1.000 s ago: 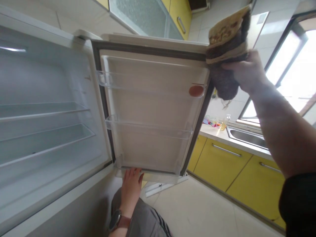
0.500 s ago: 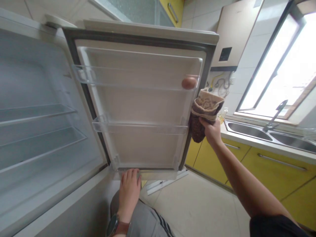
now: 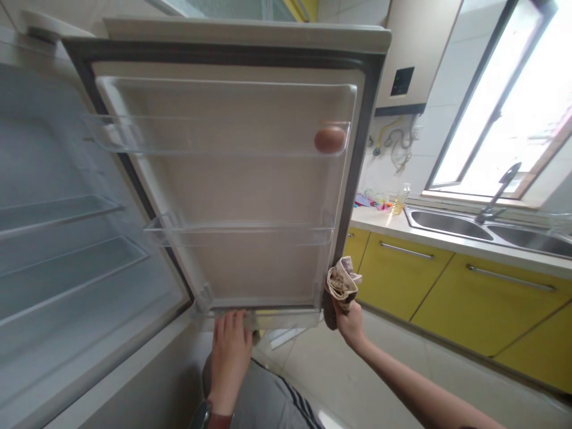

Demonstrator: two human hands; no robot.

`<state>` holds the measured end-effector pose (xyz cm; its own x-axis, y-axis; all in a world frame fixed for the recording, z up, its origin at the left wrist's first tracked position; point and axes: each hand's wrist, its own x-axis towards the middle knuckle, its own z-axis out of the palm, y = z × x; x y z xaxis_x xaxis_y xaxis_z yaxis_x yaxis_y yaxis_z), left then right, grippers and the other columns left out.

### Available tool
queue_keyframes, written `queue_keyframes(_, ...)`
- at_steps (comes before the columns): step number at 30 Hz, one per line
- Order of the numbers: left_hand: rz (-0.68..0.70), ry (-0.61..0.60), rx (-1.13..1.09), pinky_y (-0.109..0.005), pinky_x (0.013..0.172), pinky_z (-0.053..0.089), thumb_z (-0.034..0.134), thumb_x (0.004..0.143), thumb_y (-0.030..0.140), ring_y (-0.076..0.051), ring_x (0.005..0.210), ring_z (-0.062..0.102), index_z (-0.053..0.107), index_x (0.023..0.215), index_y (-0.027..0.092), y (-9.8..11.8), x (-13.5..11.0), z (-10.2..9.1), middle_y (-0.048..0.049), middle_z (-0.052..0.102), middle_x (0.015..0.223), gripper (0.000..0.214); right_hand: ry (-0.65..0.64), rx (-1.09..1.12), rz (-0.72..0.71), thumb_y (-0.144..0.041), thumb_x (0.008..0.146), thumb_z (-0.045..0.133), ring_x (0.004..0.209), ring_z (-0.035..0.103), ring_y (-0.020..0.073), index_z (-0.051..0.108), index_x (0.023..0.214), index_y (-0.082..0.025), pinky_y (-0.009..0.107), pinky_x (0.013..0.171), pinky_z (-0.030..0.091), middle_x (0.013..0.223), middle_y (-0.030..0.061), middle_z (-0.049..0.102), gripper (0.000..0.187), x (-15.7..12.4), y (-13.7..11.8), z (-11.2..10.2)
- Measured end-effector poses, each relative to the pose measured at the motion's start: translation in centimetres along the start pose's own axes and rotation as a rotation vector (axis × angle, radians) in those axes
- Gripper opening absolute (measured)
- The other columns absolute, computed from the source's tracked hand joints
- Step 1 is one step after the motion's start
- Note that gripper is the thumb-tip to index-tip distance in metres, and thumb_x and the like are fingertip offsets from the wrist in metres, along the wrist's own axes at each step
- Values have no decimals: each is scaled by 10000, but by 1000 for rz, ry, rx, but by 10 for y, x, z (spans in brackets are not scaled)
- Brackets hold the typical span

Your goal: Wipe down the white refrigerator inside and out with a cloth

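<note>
The fridge door (image 3: 250,190) stands swung open in front of me, its inner side facing me. My right hand (image 3: 350,325) is closed on a bunched brown-and-cream cloth (image 3: 342,286), pressed against the lower part of the door's outer side edge. At the door's bottom, my left hand (image 3: 231,351) has its fingers curled over the rim of the lowest clear door shelf (image 3: 286,320); the thumb side is partly hidden. A brown egg (image 3: 329,139) sits at the right end of the top door shelf (image 3: 214,136).
Left of the door is the fridge interior with glass shelves (image 3: 67,262). To the right run yellow cabinets (image 3: 402,274) under a counter with a double sink (image 3: 451,223) and a bottle of yellow liquid (image 3: 401,199). A water heater (image 3: 417,53) hangs beside the window.
My right hand has slid down the door's side edge with the cloth, from mid-height to near the bottom corner. The left hand keeps its place. My view has shifted slightly.
</note>
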<state>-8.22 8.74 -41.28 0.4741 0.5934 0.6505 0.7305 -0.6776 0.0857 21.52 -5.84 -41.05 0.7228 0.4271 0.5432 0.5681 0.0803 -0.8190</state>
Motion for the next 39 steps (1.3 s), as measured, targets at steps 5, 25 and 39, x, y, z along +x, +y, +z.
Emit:
queue_keyframes(5, -15, 1, -28, -516, 1090, 463, 521, 919, 136, -327, 1151, 561, 618, 1198, 134, -3, -3, 6, -140, 633, 1150, 295, 145, 70, -24, -510, 872, 672, 705, 657, 210, 720, 949, -154, 301, 645, 535, 829, 89, 753, 367, 28, -53, 1)
queue_keyframes(25, -52, -59, -28, -495, 1115, 456, 533, 847, 58, -329, 1184, 547, 588, 1199, 114, 7, -2, -3, -137, 609, 1178, 361, 280, 254, -434, -455, 822, 755, 895, 669, 172, 733, 1000, -106, 316, 867, 556, 992, 85, 768, 393, 181, -186, -16)
queue_keyframes(39, -67, -73, -93, -499, 1113, 464, 527, 821, 51, -331, 1195, 540, 575, 1225, 126, 12, 2, -8, -139, 610, 1189, 414, 90, -97, -10, -577, 752, 697, 818, 767, 365, 758, 792, -183, 460, 772, 629, 850, 153, 788, 401, 4, 39, 13)
